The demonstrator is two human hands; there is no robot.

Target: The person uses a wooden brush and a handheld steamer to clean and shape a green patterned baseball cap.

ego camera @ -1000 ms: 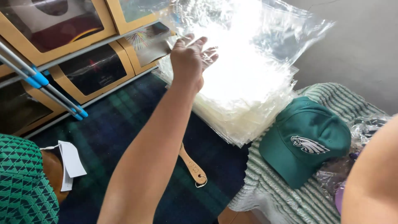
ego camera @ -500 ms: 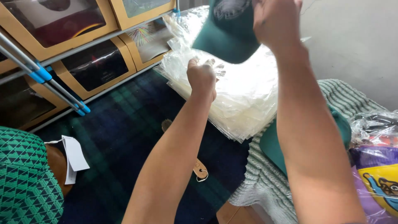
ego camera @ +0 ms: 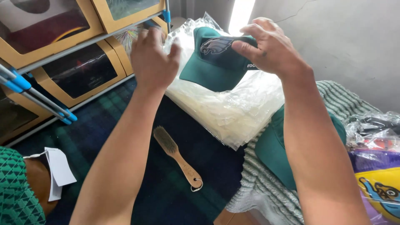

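— While the right hand (ego camera: 266, 48) is raised near twelve o'clock, what does its grip hold?

— It is closed on a dark green baseball cap (ego camera: 214, 58), fingers pinching the crown at its right side. The cap's brim points down toward seven o'clock, and an embroidered bird-head emblem shows on the front panel.

— And the left hand (ego camera: 154, 54)?

— It is up at about eleven o'clock, just beside the cap's brim. Its fingers are curled loosely, and it seems to touch a clear plastic bag (ego camera: 183, 37) at the cap's left edge. Blur keeps me from telling whether that grip is truly closed on the bag.

— What lies under the cap?

— A stack of clear plastic bags (ego camera: 227, 112), running from twelve o'clock toward the centre, resting on a dark green plaid cloth (ego camera: 125, 125).

— Anything else on that cloth?

— A wooden-handled brush (ego camera: 177, 156) lies near the centre, bristles toward eleven, handle toward five, well apart from both hands.

— And to the sides?

— At three o'clock a second green cap (ego camera: 273, 146) sits on a striped pale green knitted fabric (ego camera: 258, 187), partly behind the right forearm. Past it, at four o'clock, is a bagged purple and yellow item (ego camera: 375, 175). At nine to eleven o'clock stand tan display boxes with dark windows (ego camera: 75, 71) on a rack of grey rods with blue joints (ego camera: 25, 89). At seven o'clock a green patterned cap with white paper tags (ego camera: 56, 171) shows.
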